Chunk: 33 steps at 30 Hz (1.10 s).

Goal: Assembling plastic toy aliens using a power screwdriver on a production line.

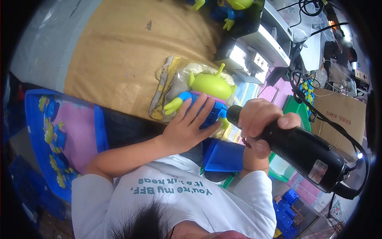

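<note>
A green toy figure [211,85] with antennae, a blue body and green hands lies on its side on a plastic-wrapped pad. My left hand [190,124] is laid across its blue body with fingers spread, holding it against the pad. In my right hand [260,119] is a black electric screwdriver [304,152], the fingers wrapped round its front part. The tool's nose points left at the blue lower body, close to my left thumb. Its bit tip and any screw are too small to make out. A cable runs from the tool's rear.
A blue bin [101,127] with several similar figures stands at the left. More figures [234,8] are at the far edge, near a white-and-black machine [254,51]. To the right are a green crate [296,113], a cardboard box [338,119] and hanging cables. A blue tray [225,155] is near me.
</note>
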Each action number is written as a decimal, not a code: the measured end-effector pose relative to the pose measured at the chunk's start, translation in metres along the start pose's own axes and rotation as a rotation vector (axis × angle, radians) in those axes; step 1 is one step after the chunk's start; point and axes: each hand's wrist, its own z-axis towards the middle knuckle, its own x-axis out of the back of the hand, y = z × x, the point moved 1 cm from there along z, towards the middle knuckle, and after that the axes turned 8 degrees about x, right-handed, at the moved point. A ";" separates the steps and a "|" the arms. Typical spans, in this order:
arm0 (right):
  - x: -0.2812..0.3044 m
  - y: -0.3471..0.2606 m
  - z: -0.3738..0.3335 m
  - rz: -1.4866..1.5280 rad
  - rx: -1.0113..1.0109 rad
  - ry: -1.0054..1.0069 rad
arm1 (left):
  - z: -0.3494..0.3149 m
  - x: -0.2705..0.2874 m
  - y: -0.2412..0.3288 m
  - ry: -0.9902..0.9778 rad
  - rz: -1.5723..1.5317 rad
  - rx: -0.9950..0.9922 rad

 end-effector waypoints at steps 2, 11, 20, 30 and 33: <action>0.000 0.000 0.000 -0.017 -0.032 0.036 | 0.000 0.000 0.000 0.006 0.001 -0.003; 0.001 -0.003 -0.004 0.073 0.025 -0.021 | 0.000 -0.001 0.001 0.002 -0.038 0.004; 0.008 -0.029 0.022 0.062 0.006 0.230 | -0.002 0.021 -0.007 0.003 -0.099 -0.017; 0.097 0.036 0.071 -0.305 -0.137 0.608 | -0.015 0.014 -0.052 0.177 -0.677 0.479; 0.085 0.029 0.069 -0.204 -0.223 0.582 | -0.017 0.010 -0.057 0.181 -0.692 0.435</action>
